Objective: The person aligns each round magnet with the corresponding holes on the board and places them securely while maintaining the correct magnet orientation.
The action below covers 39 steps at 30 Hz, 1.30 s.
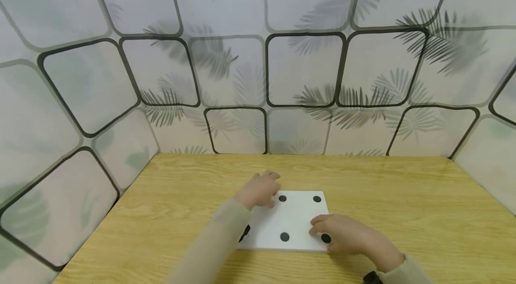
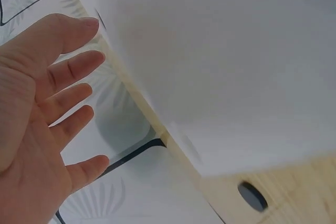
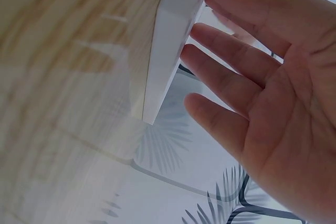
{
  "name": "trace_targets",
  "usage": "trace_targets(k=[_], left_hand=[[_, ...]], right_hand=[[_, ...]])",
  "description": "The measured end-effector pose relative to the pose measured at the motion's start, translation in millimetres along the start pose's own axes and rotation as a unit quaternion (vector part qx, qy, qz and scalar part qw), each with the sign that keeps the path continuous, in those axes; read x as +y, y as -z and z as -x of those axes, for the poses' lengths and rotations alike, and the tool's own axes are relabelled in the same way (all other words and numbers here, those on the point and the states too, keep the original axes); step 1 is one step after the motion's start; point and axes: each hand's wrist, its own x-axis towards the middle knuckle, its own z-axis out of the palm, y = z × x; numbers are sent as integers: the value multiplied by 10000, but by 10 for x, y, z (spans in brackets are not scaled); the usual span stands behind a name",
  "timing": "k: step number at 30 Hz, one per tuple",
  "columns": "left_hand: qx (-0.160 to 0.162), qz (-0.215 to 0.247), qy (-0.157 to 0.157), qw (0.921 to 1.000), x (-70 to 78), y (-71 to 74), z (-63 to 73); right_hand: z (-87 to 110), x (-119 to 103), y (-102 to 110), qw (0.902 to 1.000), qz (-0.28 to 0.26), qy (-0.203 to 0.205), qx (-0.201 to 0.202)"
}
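Observation:
A white rectangular board with several black round spots lies flat on the wooden table. By its far left corner, my left hand hovers with fingers spread and loosely bent. The left wrist view shows that hand holding nothing, beside a blurred white surface. Over the board's near right corner is my right hand, close to one black spot. In the right wrist view its relaxed fingers lie alongside the board's edge; whether they touch it I cannot tell.
The wooden table stretches around the board. A patterned curtain with dark outlines and leaf prints encloses the back and sides. A black disc shows against the wood in the left wrist view.

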Motion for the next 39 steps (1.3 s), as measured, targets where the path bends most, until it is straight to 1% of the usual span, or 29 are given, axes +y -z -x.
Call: trace_targets(k=[3,6,13,17,25,30,36,39], left_hand=[[42,-64,-25,10000,-43,17,96],[79,-5,-32,10000,-79,34,197],[179,-52,-76,9998,-196,18,401],[307,-94,-53,9995,-307,-9,507],[482,201,65,9986,-571,-94,704],[454,437,80,9980,-669,-107,803],[261,337,294,9987,-714,-126,861],[240,326,321,9987,-723,-133,880]], right_hand=[[0,-3,-2,10000,31,31,36],[0,-5,-4,10000,65,33,51],[-4,-8,-5,9999,-5,-122,-66],[-9,-15,-4,9999,3,-144,-82],[-3,-13,6,9999,55,-64,-71],[5,1,5,9999,125,10,14],[8,9,-4,9998,163,89,46],[4,1,-3,9999,131,79,16]])
